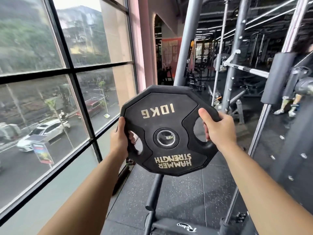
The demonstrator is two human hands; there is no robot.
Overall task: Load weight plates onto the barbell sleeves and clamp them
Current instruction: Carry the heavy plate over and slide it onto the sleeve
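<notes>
A black many-sided 10 kg weight plate (pixel 169 116) with gold lettering, upside down to me, hangs in front of my chest. My left hand (pixel 119 141) grips its left grip hole and my right hand (pixel 218 131) grips the right one. The plate's steel-ringed centre hole faces me. At the right edge the barbell sleeve (pixel 304 86) sticks out from a rack; its bar (pixel 249 69) runs back to the left behind the uprights. The plate is well left of the sleeve and apart from it.
A large window (pixel 71 72) fills the left side. Grey rack uprights (pixel 235 53) and a black padded post (pixel 277 77) stand on the right. A black frame bar (pixel 154 192) lies on the rubber floor below the plate. Someone's legs (pixel 286 106) show far right.
</notes>
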